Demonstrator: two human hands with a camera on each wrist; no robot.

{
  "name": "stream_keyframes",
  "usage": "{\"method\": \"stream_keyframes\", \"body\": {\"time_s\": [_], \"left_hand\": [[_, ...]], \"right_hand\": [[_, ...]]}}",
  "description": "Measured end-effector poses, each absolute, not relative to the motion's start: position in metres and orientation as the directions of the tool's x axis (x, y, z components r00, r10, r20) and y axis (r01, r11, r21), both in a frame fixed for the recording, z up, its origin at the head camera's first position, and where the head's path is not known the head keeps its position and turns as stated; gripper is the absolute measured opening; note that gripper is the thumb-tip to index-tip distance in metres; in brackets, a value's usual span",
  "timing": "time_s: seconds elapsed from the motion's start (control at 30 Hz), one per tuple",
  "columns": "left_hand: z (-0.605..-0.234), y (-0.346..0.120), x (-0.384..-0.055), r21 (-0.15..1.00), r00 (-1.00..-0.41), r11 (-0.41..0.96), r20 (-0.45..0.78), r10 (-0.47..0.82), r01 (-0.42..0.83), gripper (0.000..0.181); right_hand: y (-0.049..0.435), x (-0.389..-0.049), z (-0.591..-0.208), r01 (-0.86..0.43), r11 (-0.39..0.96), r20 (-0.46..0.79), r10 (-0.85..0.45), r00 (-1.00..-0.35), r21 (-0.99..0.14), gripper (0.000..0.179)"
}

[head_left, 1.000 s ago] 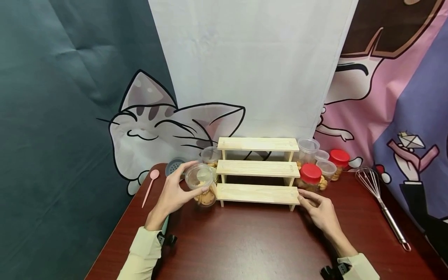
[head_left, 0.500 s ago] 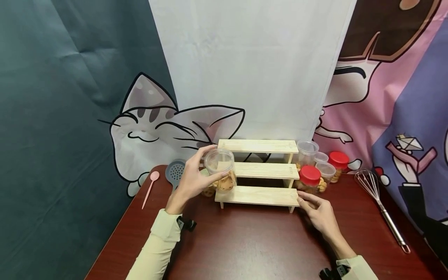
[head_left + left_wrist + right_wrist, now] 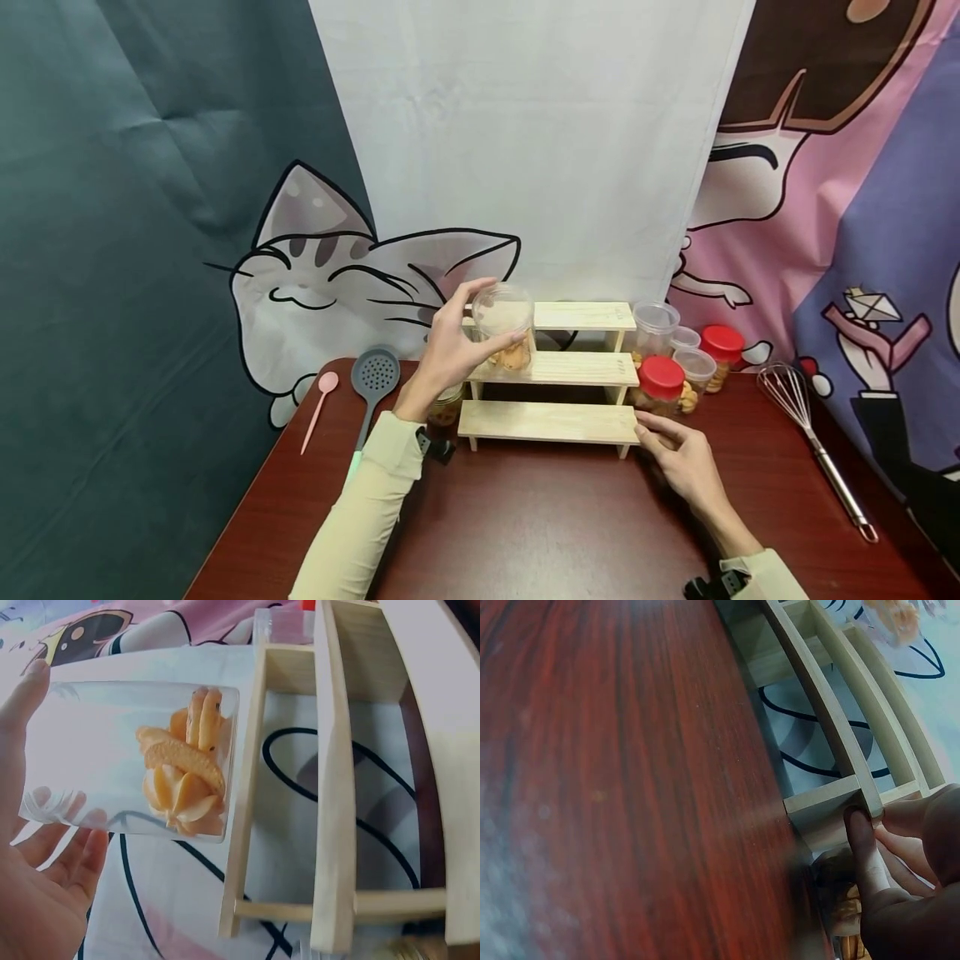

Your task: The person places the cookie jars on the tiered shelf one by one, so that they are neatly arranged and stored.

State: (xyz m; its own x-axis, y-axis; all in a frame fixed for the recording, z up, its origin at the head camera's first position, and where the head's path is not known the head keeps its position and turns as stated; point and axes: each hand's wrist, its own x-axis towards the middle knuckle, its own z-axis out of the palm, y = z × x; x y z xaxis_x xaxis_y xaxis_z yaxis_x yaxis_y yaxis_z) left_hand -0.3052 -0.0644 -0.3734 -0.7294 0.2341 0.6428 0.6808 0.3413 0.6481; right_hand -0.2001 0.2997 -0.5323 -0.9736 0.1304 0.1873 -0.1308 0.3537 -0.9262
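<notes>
My left hand (image 3: 452,350) grips a clear plastic jar (image 3: 504,310), thumb on the near side and fingers behind it. Orange-brown cookies (image 3: 187,765) lie at the bottom of this jar. In the head view it overlaps the left part of the top and middle boards of a three-step wooden rack (image 3: 547,421); the left wrist view shows its base close to the top board (image 3: 251,780). At the rack's lower right corner, my right hand (image 3: 688,462) pinches the end of the bottom board (image 3: 859,776) between thumb and fingers.
Right of the rack cluster clear jars (image 3: 656,325) and red-lidded jars (image 3: 662,377), several with cookies. A whisk (image 3: 817,442) lies farther right. On the left are a grey slotted turner (image 3: 376,375), a pink spoon (image 3: 321,408) and another jar (image 3: 446,406) beside the rack.
My left hand has lifted the cookie jar from the table left of the rack, carrying it up and right toward the upper boards. The right hand stays at the bottom board's end.
</notes>
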Motion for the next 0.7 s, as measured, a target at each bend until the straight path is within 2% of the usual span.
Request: {"method": "stream_keyframes", "body": {"time_s": [0.37,0.7], "left_hand": [[-0.362,-0.026,-0.337,0.670,-0.720,0.281,0.678,0.147,0.688,0.091],[-0.359,0.002,-0.351,0.692,-0.722,0.218,0.680,0.127,0.689,0.093]], "right_hand": [[0.300,-0.200,-0.535,-0.130,0.338,0.184,0.131,-0.974,-0.932,0.040],[0.300,-0.201,-0.536,-0.133,0.329,0.185,0.131,-0.974,-0.935,0.040]]}}
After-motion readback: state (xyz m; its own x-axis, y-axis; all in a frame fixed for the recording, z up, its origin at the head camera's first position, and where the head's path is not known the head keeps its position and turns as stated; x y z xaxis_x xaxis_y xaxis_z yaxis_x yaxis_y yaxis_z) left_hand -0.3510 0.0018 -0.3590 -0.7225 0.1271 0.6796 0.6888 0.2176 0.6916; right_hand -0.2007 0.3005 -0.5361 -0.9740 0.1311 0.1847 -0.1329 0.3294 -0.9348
